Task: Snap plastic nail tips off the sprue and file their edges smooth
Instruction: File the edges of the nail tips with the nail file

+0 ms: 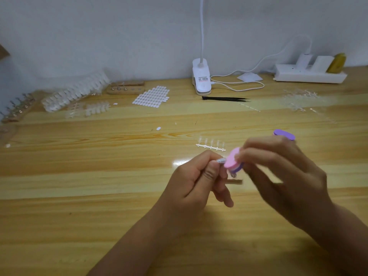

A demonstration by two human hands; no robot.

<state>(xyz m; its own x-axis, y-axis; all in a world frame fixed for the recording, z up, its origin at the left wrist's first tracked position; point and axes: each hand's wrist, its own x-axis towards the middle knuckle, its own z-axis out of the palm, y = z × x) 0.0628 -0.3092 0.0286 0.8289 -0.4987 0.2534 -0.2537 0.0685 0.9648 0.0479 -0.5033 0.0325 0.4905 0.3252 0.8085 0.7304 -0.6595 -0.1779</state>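
While our left hand (199, 176) pinches a small clear plastic nail tip (220, 161) between thumb and curled forefinger, the tip points right, its long axis roughly level. Our right hand (278, 172) grips a pink-and-purple oblong foam nail file (232, 161), fingers curled round its middle. The file's long axis runs from lower left to upper right, where its purple end shows beyond the knuckles. Its pink end meets the nail tip. We hold both above the light wooden table (99, 176). Just behind them a clear plastic sprue (211, 146) lies flat, spine running left to right, prongs pointing away from us. Black tweezers (226, 99) lie farther back.
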